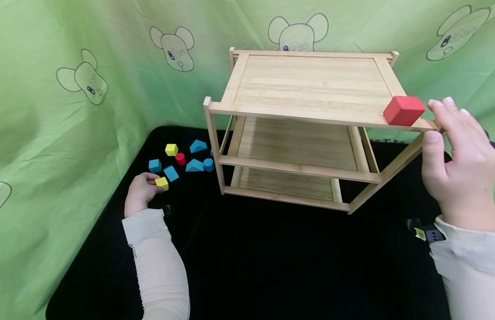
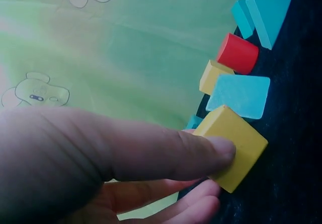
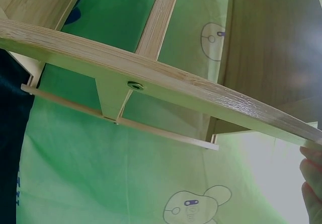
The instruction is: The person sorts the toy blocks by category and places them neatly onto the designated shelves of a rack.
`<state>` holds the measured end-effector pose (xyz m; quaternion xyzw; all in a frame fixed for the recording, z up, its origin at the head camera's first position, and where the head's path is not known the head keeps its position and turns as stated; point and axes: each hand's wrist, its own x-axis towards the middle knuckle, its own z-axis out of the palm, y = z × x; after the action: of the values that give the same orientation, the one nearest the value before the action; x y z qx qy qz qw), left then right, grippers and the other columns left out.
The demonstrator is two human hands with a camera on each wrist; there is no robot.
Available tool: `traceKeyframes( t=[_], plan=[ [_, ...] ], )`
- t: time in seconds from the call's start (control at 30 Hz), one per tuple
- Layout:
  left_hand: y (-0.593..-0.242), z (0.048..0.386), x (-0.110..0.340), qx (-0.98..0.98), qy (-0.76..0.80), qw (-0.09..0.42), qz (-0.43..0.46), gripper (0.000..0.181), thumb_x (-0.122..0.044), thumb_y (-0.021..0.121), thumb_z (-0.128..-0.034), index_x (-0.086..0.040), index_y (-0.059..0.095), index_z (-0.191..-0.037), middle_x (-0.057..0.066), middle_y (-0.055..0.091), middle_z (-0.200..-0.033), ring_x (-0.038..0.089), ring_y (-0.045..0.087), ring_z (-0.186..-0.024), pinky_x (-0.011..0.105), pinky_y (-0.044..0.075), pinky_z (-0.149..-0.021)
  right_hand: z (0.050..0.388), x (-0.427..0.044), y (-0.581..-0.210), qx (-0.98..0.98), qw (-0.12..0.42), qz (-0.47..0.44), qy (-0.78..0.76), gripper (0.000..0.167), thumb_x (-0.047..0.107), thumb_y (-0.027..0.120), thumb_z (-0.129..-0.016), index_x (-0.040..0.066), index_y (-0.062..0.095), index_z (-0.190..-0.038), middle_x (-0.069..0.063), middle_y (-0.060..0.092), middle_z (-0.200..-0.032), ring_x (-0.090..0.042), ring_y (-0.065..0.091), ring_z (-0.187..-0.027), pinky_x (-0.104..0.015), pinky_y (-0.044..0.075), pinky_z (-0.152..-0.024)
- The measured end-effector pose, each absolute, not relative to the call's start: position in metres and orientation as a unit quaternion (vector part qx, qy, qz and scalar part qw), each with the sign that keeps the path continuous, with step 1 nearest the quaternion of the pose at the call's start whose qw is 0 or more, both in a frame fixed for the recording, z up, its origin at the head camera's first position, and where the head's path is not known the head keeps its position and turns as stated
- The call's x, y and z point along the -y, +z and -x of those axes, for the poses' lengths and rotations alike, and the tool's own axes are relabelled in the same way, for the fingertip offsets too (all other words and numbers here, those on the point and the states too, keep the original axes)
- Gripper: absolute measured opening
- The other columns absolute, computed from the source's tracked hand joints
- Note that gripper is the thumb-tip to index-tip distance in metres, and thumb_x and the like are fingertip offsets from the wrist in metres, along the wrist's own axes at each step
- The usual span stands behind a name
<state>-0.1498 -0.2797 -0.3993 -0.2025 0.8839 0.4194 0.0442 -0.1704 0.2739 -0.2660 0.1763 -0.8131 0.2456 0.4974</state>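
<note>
Between thumb and fingers, my left hand (image 1: 141,192) pinches a yellow block (image 2: 239,146) at the left of the black surface. Close by lie a blue cube (image 1: 154,166), a blue rectangular block (image 1: 171,173), a second yellow block (image 1: 171,150) and a red cylinder (image 1: 181,158). Blue triangular blocks (image 1: 198,146) and a blue cylinder (image 1: 208,165) are farther right. My right hand (image 1: 461,164) is at the front right corner of the wooden shelf (image 1: 311,84), fingers extended; its fingertips appear to touch the corner. A red block (image 1: 405,110) rests on the top board beside it.
The shelf has three levels, with a middle board (image 1: 299,142) and a bottom board (image 1: 287,182). Black cloth (image 1: 271,258) covers the surface beneath. A green curtain (image 1: 123,26) with printed animal heads hangs behind and at the left.
</note>
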Motion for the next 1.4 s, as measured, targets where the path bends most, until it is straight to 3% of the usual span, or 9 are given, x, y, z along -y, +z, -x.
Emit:
traceKeyframes(
  t=[1.03, 1.23, 1.4],
  plan=[
    [-0.375, 0.161, 0.258, -0.859, 0.496, -0.034, 0.121, 0.045, -0.006, 0.069, -0.0946, 0.002, 0.055, -0.137, 0.024, 0.054, -0.134, 0.037, 0.056, -0.124, 0.047, 0.048, -0.106, 0.17, -0.271, -0.264, 0.807, 0.504, -0.165, 0.261, 0.048, 0.034, 0.048, -0.098, 0.001, 0.07, -0.126, -0.021, 0.068, -0.123, -0.028, 0.06, -0.127, -0.04, 0.039, -0.116],
    [-0.371, 0.161, 0.251, -0.85, 0.514, -0.056, 0.095, 0.045, -0.008, 0.071, -0.0934, 0.002, 0.057, -0.135, 0.022, 0.055, -0.13, 0.034, 0.058, -0.121, 0.039, 0.049, -0.102, 0.17, -0.269, -0.264, 0.799, 0.51, -0.164, 0.273, 0.047, 0.032, 0.049, -0.098, 0.0, 0.071, -0.125, -0.023, 0.069, -0.12, -0.028, 0.061, -0.126, -0.04, 0.04, -0.115],
    [-0.367, 0.162, 0.246, -0.846, 0.522, -0.082, 0.075, 0.043, -0.006, 0.072, -0.0925, 0.002, 0.059, -0.133, 0.021, 0.058, -0.127, 0.032, 0.061, -0.115, 0.027, 0.049, -0.096, 0.17, -0.269, -0.264, 0.799, 0.507, -0.165, 0.276, 0.047, 0.032, 0.049, -0.098, 0.0, 0.07, -0.125, -0.027, 0.069, -0.117, -0.028, 0.06, -0.127, -0.04, 0.039, -0.116]
  ],
)
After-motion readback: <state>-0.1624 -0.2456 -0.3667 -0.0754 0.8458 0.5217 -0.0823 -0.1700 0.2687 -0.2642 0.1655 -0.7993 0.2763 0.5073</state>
